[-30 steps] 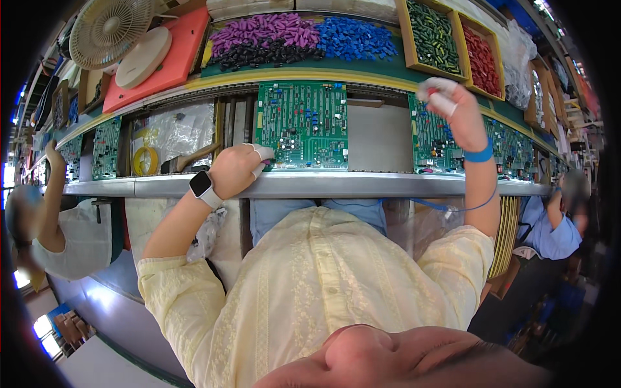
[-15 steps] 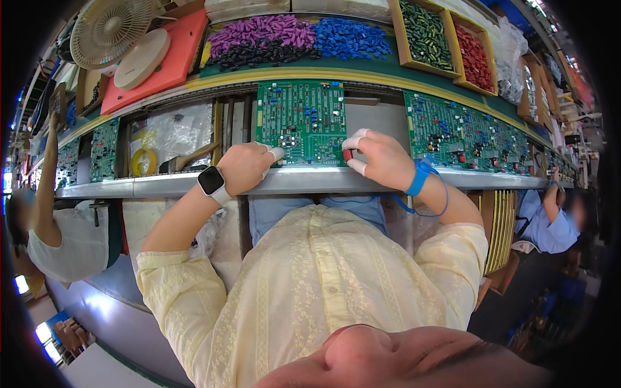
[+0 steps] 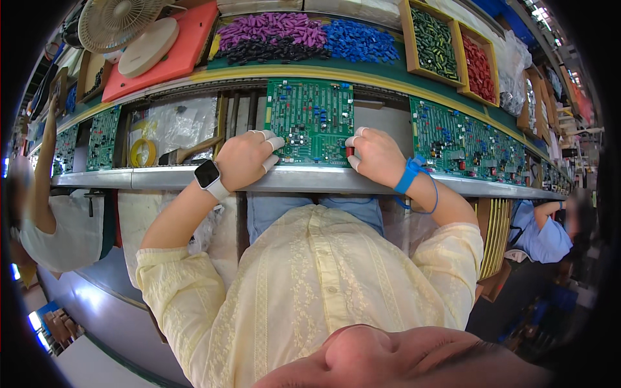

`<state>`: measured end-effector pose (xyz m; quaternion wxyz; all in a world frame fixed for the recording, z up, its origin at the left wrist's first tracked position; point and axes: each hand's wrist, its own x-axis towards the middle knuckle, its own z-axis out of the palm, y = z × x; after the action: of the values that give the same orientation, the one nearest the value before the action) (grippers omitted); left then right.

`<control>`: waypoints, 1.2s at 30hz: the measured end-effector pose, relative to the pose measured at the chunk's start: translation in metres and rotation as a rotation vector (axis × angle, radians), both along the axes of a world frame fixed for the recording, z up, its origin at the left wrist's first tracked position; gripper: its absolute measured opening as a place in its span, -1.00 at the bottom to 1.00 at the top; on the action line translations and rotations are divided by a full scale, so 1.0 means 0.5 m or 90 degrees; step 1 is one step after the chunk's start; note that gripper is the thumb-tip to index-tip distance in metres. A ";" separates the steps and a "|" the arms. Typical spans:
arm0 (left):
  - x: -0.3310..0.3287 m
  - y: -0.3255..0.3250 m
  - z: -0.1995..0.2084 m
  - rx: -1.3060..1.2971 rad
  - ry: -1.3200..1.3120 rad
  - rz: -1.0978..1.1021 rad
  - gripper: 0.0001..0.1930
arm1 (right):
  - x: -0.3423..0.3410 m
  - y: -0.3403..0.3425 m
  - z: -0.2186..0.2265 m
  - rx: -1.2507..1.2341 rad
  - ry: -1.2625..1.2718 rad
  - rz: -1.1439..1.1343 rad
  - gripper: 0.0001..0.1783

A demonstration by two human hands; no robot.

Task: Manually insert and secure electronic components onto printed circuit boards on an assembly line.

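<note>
A green circuit board [image 3: 307,119], dense with small parts, lies on the rail in front of me. My right hand [image 3: 380,157], white covers on its fingertips, pinches a small red component [image 3: 350,152] at the board's lower right corner. Whether the component is seated in the board, I cannot tell. At the lower left edge, my left hand [image 3: 246,158] holds the board between covered thumb and fingers. A watch [image 3: 209,176] is on my left wrist, a blue corded band [image 3: 411,174] on my right.
More boards [image 3: 462,139] line the rail to the right and others [image 3: 103,139] to the left. Behind are purple [image 3: 272,31], black and blue parts, plus boxes of green [image 3: 432,45] and red [image 3: 479,68] ones. A brush [image 3: 187,152] and yellow tape roll [image 3: 143,153] lie left. People sit at both sides.
The view has shifted slightly. My right fingers have brought the red component in over the board's lower right corner. My left thumb and fingers have shifted along the board's left edge.
</note>
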<state>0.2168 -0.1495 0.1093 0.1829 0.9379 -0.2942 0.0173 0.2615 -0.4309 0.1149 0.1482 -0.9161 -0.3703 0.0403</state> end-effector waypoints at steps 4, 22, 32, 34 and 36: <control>0.008 0.005 -0.003 -0.012 -0.012 0.009 -0.73 | 0.004 0.003 -0.003 -0.010 -0.014 -0.001 -0.87; 0.006 0.024 0.006 -0.004 -0.008 0.051 -0.70 | 0.493 -0.396 -0.008 -0.153 -0.150 -0.469 -0.67; 0.017 0.003 0.001 0.021 -0.020 0.065 -0.74 | 0.559 -0.381 -0.049 -0.017 -0.048 -0.478 -0.55; 0.019 -0.002 0.003 0.001 -0.022 0.048 -0.73 | 0.560 -0.384 -0.047 -0.019 -0.031 -0.482 -0.56; 0.026 0.007 -0.002 -0.019 -0.018 0.035 -0.72 | 0.567 -0.370 -0.046 -0.059 -0.010 -0.484 -0.57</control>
<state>0.2299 -0.1462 0.1085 0.1922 0.9425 -0.2706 0.0398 0.5451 -0.6160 0.0919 0.1083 -0.9941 -0.0028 -0.0083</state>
